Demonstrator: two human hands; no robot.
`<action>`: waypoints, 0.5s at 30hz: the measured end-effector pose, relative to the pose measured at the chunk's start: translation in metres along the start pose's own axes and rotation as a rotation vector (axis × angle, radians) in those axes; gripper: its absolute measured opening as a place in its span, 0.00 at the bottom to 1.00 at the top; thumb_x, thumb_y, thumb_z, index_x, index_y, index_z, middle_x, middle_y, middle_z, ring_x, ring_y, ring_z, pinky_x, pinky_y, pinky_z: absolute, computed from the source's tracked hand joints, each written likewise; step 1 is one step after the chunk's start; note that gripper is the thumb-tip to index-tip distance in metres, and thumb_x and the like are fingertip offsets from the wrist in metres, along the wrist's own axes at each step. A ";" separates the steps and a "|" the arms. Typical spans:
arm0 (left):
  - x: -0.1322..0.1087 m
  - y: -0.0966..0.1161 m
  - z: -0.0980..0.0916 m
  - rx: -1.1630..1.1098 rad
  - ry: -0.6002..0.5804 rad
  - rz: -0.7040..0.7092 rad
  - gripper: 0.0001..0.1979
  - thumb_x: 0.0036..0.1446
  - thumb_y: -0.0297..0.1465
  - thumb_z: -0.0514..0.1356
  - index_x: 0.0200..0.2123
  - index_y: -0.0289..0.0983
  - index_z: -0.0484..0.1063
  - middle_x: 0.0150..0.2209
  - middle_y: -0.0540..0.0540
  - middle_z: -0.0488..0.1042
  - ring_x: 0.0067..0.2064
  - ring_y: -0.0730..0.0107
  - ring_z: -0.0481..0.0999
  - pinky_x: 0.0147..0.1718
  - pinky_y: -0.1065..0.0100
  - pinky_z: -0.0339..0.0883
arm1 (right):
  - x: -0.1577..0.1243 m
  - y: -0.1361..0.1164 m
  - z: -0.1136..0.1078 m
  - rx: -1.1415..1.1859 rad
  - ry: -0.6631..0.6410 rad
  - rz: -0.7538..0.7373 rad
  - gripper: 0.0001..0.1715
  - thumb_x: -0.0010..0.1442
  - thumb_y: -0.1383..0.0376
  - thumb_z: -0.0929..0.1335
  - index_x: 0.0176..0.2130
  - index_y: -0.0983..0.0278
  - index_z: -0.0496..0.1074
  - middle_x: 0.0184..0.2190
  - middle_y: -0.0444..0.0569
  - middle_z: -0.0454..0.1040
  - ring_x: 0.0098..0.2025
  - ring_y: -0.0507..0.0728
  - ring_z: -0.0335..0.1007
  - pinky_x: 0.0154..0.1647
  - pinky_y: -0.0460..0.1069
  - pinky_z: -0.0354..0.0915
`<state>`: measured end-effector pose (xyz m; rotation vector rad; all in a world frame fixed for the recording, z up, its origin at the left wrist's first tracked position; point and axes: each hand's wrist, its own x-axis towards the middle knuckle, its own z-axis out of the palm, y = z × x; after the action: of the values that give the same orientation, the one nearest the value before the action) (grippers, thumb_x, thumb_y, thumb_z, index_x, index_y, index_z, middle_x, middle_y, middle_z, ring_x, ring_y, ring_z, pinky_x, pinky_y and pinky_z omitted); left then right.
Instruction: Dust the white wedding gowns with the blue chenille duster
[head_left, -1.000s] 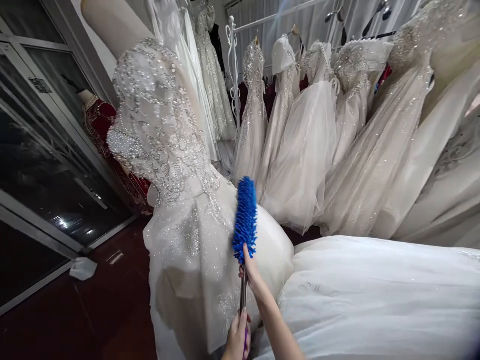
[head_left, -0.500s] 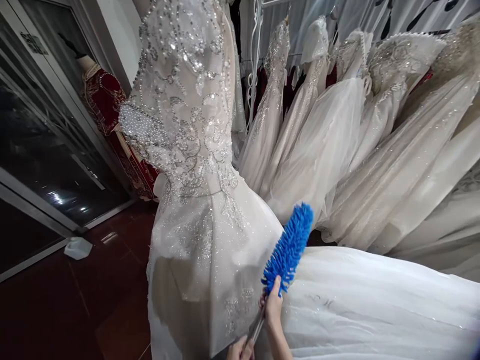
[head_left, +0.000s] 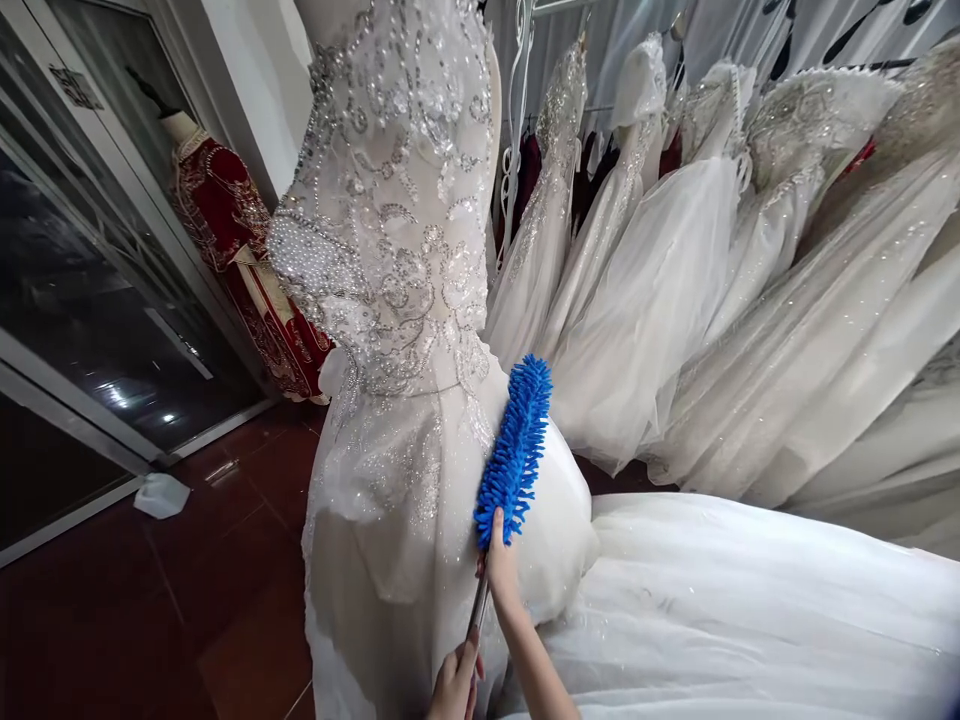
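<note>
Both hands gripped a fluffy blue microfibre duster (head_left: 514, 450) at lower centre. The right hand (head_left: 501, 565) clasped below its head, the left hand (head_left: 455, 685) its metal handle. The head lay against a beaded white gown (head_left: 405, 330).

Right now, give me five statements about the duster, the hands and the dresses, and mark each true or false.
1. The blue duster lies against the skirt of the beaded gown on the mannequin. True.
2. The right hand grips the duster just below its blue head. True.
3. The left hand rests flat on the floor. False: it holds the lower end of the duster's metal handle.
4. The dress by the glass door is green. False: it is dark red with pale embroidery.
5. White gowns hang in a row behind. True.
</note>
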<state>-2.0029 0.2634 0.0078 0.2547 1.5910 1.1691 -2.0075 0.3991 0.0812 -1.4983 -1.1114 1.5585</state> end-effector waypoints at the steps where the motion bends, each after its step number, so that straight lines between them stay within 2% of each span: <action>1: -0.002 0.001 0.000 0.009 0.002 -0.017 0.44 0.19 0.78 0.42 0.16 0.42 0.55 0.09 0.61 0.42 0.12 0.83 0.44 0.15 0.72 0.31 | 0.000 0.002 -0.001 0.007 0.004 -0.002 0.34 0.61 0.37 0.59 0.17 0.57 0.56 0.07 0.41 0.56 0.11 0.54 0.58 0.13 0.49 0.59; 5: -0.003 -0.004 0.000 0.098 -0.058 -0.061 0.44 0.19 0.78 0.37 0.16 0.42 0.56 0.07 0.59 0.45 0.11 0.81 0.45 0.14 0.71 0.31 | 0.001 0.012 -0.009 0.014 -0.006 0.026 0.36 0.62 0.37 0.58 0.15 0.57 0.56 0.08 0.42 0.57 0.11 0.53 0.57 0.13 0.48 0.59; 9: 0.003 -0.022 0.001 0.207 -0.173 -0.090 0.45 0.22 0.78 0.36 0.16 0.42 0.60 0.07 0.57 0.48 0.11 0.78 0.47 0.14 0.70 0.36 | 0.013 0.032 -0.026 0.036 0.030 0.101 0.36 0.60 0.36 0.59 0.16 0.58 0.57 0.09 0.42 0.58 0.12 0.53 0.59 0.13 0.48 0.61; 12: 0.011 -0.042 0.005 0.303 -0.270 -0.160 0.46 0.22 0.78 0.36 0.16 0.42 0.62 0.06 0.56 0.50 0.11 0.76 0.50 0.14 0.70 0.42 | 0.028 0.060 -0.054 0.040 0.065 0.215 0.34 0.59 0.37 0.61 0.18 0.58 0.58 0.10 0.43 0.60 0.13 0.55 0.62 0.14 0.50 0.63; 15: 0.017 -0.066 0.010 0.364 -0.414 -0.269 0.47 0.22 0.78 0.37 0.19 0.41 0.64 0.09 0.57 0.52 0.11 0.77 0.52 0.15 0.70 0.45 | 0.033 0.101 -0.093 0.114 0.101 0.432 0.33 0.62 0.39 0.61 0.19 0.58 0.59 0.11 0.44 0.61 0.13 0.55 0.63 0.16 0.49 0.65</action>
<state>-1.9753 0.2479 -0.0529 0.4711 1.4040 0.5696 -1.9099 0.4005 -0.0211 -1.7974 -0.6552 1.7703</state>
